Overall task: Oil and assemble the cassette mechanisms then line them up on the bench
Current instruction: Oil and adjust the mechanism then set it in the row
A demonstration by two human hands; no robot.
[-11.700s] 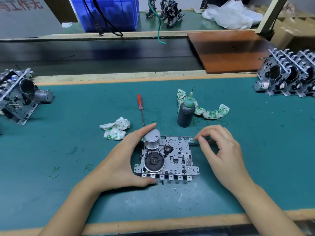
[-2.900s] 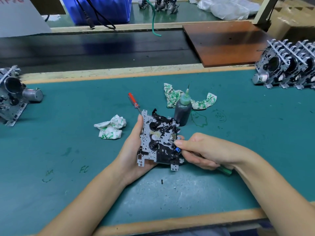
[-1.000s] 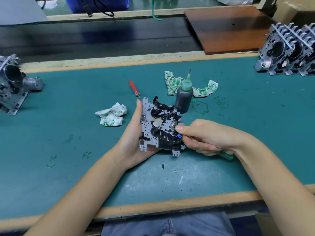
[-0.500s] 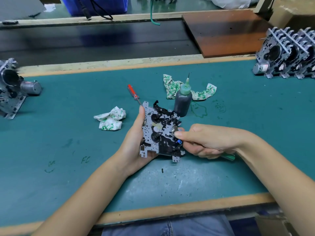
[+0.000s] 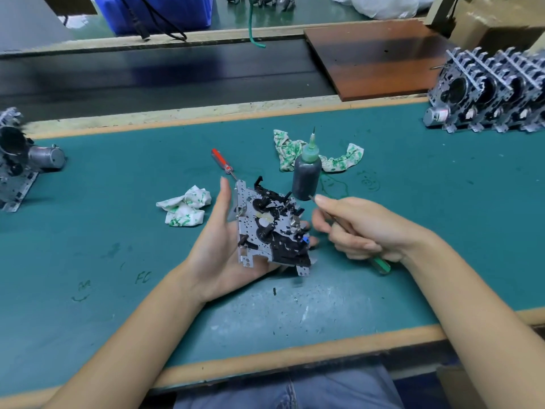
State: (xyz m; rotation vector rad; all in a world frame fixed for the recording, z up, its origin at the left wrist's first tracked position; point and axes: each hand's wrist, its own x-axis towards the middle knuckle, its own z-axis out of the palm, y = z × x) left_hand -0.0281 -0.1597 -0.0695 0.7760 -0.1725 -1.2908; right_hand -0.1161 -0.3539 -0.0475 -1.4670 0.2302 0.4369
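A cassette mechanism (image 5: 271,228), a metal plate with black gears and levers facing up, rests tilted in the palm of my left hand (image 5: 219,246), above the green bench mat. My right hand (image 5: 359,228) sits just right of it, closed around a thin tool with a green handle (image 5: 380,265); the metal tip pokes out by the index finger, clear of the mechanism. A dark oil bottle (image 5: 306,175) with a green needle cap stands upright right behind the mechanism.
A row of mechanisms (image 5: 489,98) stands at the far right. Another mechanism with a motor (image 5: 20,160) lies at the far left. A red-handled screwdriver (image 5: 222,162) and two stained rags (image 5: 184,209) (image 5: 339,159) lie near the bottle. A brown board (image 5: 374,57) lies behind.
My right hand has pulled the green-handled tool back from the mechanism, up and to the right. My left hand has opened flatter under the mechanism, thumb lifted off its edge.
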